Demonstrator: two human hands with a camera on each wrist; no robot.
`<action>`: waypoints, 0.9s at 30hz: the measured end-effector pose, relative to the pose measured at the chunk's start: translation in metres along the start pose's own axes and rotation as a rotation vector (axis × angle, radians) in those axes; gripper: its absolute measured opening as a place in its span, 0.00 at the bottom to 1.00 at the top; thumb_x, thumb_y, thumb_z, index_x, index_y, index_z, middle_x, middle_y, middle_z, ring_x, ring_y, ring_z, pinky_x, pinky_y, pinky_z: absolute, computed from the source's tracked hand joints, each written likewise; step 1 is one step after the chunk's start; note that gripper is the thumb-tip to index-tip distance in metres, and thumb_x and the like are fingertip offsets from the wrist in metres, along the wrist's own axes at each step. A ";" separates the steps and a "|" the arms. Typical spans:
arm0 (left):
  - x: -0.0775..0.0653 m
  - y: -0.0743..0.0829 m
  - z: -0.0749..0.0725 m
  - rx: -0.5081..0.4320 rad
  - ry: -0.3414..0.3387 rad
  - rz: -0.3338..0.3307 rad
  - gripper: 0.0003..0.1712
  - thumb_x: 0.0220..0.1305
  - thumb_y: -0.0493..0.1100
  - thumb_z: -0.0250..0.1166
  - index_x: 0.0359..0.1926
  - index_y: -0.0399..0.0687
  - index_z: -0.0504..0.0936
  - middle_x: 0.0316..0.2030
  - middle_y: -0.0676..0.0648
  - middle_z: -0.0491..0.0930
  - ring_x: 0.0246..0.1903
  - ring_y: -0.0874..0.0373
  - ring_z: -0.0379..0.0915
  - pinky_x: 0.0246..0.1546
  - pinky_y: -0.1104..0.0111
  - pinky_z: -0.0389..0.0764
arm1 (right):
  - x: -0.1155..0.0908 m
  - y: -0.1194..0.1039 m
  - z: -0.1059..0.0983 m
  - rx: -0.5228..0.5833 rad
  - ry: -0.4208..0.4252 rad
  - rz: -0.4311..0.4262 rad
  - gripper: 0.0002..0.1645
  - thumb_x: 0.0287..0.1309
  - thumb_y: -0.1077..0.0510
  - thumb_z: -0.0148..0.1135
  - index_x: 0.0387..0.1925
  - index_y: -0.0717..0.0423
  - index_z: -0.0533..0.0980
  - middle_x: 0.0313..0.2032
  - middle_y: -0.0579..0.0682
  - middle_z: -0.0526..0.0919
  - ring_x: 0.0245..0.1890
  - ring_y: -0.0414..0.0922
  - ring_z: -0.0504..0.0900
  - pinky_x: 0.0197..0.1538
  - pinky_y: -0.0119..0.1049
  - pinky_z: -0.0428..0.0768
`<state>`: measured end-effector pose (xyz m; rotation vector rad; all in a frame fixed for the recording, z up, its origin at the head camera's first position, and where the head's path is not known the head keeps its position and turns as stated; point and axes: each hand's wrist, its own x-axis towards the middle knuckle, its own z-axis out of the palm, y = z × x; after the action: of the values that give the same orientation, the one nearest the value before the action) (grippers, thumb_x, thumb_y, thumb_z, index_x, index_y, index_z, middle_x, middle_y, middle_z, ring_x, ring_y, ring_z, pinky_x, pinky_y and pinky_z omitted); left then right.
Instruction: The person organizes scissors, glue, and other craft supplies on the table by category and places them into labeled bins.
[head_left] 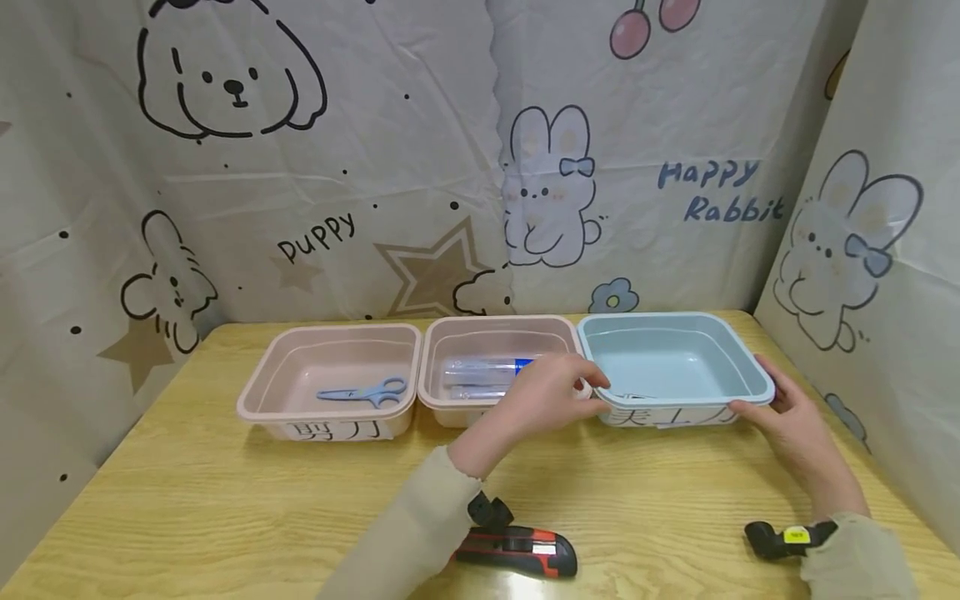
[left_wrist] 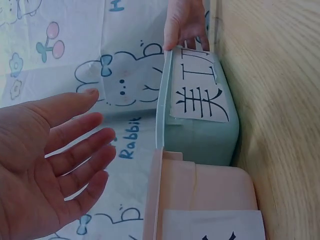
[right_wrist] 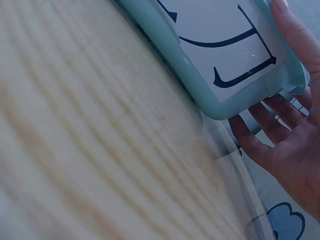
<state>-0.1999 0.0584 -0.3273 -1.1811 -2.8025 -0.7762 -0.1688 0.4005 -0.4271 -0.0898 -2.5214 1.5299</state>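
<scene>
A light blue plastic bin stands at the right end of a row, with a Chinese label on its front. My right hand grips its right front corner, thumb at the front rim and fingers along the side wall. My left hand has loosely spread fingers with nothing between them. In the head view it hovers at the junction of the blue bin and the middle pink bin. A small shiny item shows inside the blue bin, mostly hidden by its front wall.
Blue scissors lie in the left pink bin. Clear, blue-banded items lie in the middle bin, partly behind my left hand. A black-and-red utility knife lies on the wooden table near my left sleeve. Printed cloth surrounds the table.
</scene>
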 end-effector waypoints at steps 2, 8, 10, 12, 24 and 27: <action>-0.006 0.001 -0.001 0.013 -0.007 0.009 0.14 0.53 0.53 0.66 0.41 0.56 0.83 0.37 0.61 0.81 0.36 0.68 0.74 0.33 0.81 0.71 | 0.000 0.000 0.000 -0.005 -0.001 -0.005 0.48 0.56 0.56 0.60 0.70 0.38 0.44 0.70 0.44 0.48 0.61 0.30 0.57 0.48 0.12 0.65; -0.027 0.003 -0.003 0.031 -0.022 0.019 0.13 0.51 0.53 0.68 0.39 0.57 0.83 0.34 0.63 0.80 0.33 0.70 0.72 0.32 0.82 0.70 | 0.001 0.002 0.001 0.011 -0.003 -0.015 0.48 0.55 0.57 0.61 0.70 0.39 0.45 0.69 0.45 0.50 0.59 0.28 0.59 0.47 0.11 0.65; -0.032 0.003 -0.005 0.035 -0.033 0.017 0.14 0.51 0.53 0.68 0.40 0.57 0.83 0.35 0.62 0.80 0.35 0.69 0.73 0.33 0.81 0.71 | 0.001 0.002 0.001 0.023 -0.003 -0.016 0.48 0.55 0.58 0.61 0.70 0.38 0.45 0.69 0.45 0.50 0.59 0.28 0.59 0.47 0.11 0.65; -0.037 0.003 -0.007 0.043 -0.041 0.020 0.14 0.51 0.53 0.67 0.40 0.58 0.82 0.36 0.62 0.80 0.36 0.68 0.74 0.34 0.80 0.71 | 0.001 0.001 0.000 0.011 0.001 -0.023 0.48 0.56 0.57 0.61 0.70 0.39 0.44 0.69 0.44 0.49 0.59 0.28 0.58 0.47 0.11 0.65; -0.062 -0.004 -0.002 0.140 -0.149 0.121 0.19 0.50 0.54 0.68 0.44 0.57 0.81 0.40 0.60 0.79 0.37 0.67 0.74 0.36 0.78 0.72 | 0.000 -0.001 -0.001 0.018 0.007 -0.021 0.48 0.55 0.58 0.61 0.70 0.40 0.45 0.69 0.44 0.50 0.58 0.27 0.59 0.46 0.10 0.65; -0.070 -0.008 0.001 0.162 -0.174 0.132 0.19 0.49 0.55 0.68 0.43 0.58 0.81 0.40 0.60 0.78 0.36 0.69 0.73 0.34 0.78 0.72 | 0.000 0.000 0.000 -0.001 0.005 -0.011 0.48 0.56 0.56 0.61 0.70 0.39 0.45 0.69 0.44 0.49 0.60 0.29 0.58 0.48 0.11 0.65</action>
<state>-0.1544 0.0070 -0.3446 -1.4494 -2.8178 -0.4491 -0.1686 0.4007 -0.4268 -0.0793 -2.5138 1.5225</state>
